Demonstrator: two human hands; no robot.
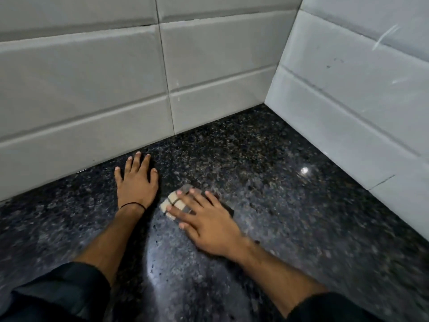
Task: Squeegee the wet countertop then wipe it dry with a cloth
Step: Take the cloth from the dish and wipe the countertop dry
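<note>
A dark speckled granite countertop (267,182) fills the lower part of the head view and shines with a glossy sheen. My left hand (137,182) lies flat on it with spread fingers, close to the back wall. A black thread circles that wrist. Just to the right, my right hand (204,219) presses straight fingers down on a small folded cloth (173,202), cream and grey with dark check lines. Most of the cloth is hidden under the fingers. No squeegee is in view.
White tiled walls (92,101) rise behind the counter and on the right (359,101), meeting in a corner at the back right. A bright light reflection (304,170) sits on the stone near the right wall.
</note>
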